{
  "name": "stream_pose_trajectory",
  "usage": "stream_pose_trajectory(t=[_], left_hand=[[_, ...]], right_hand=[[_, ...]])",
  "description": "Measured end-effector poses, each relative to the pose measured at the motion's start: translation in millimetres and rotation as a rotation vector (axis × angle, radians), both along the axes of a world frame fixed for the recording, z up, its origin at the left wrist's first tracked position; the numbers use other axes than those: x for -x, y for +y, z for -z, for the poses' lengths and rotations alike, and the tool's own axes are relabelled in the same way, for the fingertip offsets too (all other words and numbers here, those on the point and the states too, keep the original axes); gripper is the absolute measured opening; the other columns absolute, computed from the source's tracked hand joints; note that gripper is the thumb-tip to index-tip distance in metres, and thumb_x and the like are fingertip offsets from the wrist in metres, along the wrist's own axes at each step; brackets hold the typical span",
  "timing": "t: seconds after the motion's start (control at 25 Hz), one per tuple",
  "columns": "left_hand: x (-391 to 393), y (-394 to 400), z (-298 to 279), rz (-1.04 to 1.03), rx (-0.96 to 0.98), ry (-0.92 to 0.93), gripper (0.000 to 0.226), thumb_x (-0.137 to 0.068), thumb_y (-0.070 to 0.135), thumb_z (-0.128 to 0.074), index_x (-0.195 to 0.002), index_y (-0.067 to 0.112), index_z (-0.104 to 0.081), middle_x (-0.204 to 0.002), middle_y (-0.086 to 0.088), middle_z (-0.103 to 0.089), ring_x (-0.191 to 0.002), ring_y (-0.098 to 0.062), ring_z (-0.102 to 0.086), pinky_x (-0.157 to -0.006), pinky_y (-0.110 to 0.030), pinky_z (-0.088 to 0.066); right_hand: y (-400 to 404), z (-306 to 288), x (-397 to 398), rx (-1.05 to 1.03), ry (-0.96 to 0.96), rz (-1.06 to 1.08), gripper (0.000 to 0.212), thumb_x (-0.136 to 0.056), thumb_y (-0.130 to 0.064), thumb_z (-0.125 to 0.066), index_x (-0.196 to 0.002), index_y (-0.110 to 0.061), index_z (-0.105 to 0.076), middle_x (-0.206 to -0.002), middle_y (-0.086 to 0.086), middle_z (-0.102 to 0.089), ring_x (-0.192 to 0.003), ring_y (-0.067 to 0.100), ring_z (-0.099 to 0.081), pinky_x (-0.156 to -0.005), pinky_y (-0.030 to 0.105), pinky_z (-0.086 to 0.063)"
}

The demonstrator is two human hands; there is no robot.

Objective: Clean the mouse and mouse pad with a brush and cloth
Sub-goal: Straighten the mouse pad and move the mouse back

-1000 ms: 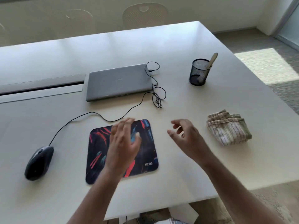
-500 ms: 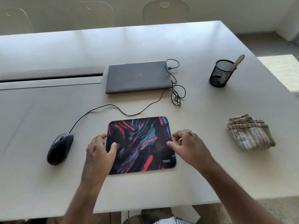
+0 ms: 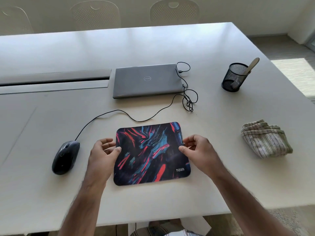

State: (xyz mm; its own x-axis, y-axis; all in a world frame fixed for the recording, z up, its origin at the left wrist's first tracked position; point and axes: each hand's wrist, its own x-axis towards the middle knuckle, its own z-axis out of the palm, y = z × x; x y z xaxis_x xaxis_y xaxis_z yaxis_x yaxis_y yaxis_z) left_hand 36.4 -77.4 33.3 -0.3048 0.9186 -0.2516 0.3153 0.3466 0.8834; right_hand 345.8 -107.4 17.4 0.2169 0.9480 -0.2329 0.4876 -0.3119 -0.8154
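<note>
**Both hands at the mouse pad's edges**

The left hand (image 3: 102,153) pinches the left edge of the mouse pad (image 3: 150,153), thumb on top; the right hand (image 3: 198,149) pinches its right edge. The pad lies on the worktop (image 3: 221,184). The mouse (image 3: 65,157) sits just left, the folded cloth (image 3: 265,139) well right, the brush (image 3: 252,64) in the far-right mesh cup (image 3: 233,77).

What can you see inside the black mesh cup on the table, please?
A pale brush handle leans out over the rim of the black mesh cup. Its lower end shows only dimly through the mesh, so the bristles cannot be made out.
</note>
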Motion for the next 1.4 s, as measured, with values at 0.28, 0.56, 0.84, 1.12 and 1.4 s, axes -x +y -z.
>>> stream_pose_trajectory(t=[0.28, 0.56, 0.84, 1.12, 1.4], left_hand=[[-1, 10, -3, 0.061, 0.015, 0.063, 0.033, -0.09, 0.011, -0.078, -0.113, 0.017, -0.054, -0.1, -0.004, -0.071, -0.09, -0.018, -0.069, -0.075, -0.029, -0.053], [-35, 24, -12, 0.1, -0.031, -0.043, 0.039, -0.091, 0.007, -0.074, -0.118, 0.014, -0.047, -0.101, -0.006, -0.067, -0.091, -0.02, -0.07, -0.074, -0.033, -0.059], [-67, 31, -5, 0.173, -0.02, -0.019, 0.037, -0.092, 0.005, -0.071, -0.117, 0.015, -0.046, -0.102, -0.007, -0.065, -0.087, -0.021, -0.071, -0.076, -0.038, -0.062], [-75, 27, 1, 0.197, -0.035, 0.196, 0.037, -0.092, 0.013, -0.072, -0.118, 0.016, -0.045, -0.098, 0.004, -0.063, -0.09, -0.009, -0.065, -0.069, -0.02, -0.048], [-63, 11, 10, 0.304, -0.379, 0.487, 0.048, -0.087, 0.017, -0.079, -0.124, 0.012, -0.049, -0.116, -0.001, -0.053, -0.098, -0.022, -0.056, -0.091, -0.036, -0.046]], right_hand=[[6, 3, -6, -0.043, 0.088, 0.078, 0.021, -0.091, -0.019, -0.083, -0.106, -0.023, -0.068, -0.096, 0.0, -0.076, -0.078, 0.017, -0.077, -0.057, 0.04, -0.065], [-2, -10, -34, -0.068, 0.11, 0.136, 0.021, -0.091, -0.014, -0.082, -0.108, -0.016, -0.069, -0.094, 0.002, -0.075, -0.075, 0.014, -0.074, -0.05, 0.017, -0.052], [-10, 0, -66, -0.081, 0.061, 0.195, 0.019, -0.09, -0.015, -0.083, -0.102, -0.021, -0.069, -0.092, 0.0, -0.075, -0.077, 0.021, -0.076, -0.062, 0.043, -0.066], [-10, 10, -79, -0.09, 0.029, 0.17, 0.019, -0.087, -0.021, -0.085, -0.099, -0.025, -0.071, -0.088, -0.002, -0.075, -0.078, 0.019, -0.076, -0.063, 0.046, -0.066], [-14, 11, -96, -0.381, -0.499, -0.07, 0.025, -0.101, -0.024, -0.065, -0.123, -0.012, -0.067, -0.119, 0.002, -0.067, -0.112, 0.024, -0.064, -0.103, 0.038, -0.049]])
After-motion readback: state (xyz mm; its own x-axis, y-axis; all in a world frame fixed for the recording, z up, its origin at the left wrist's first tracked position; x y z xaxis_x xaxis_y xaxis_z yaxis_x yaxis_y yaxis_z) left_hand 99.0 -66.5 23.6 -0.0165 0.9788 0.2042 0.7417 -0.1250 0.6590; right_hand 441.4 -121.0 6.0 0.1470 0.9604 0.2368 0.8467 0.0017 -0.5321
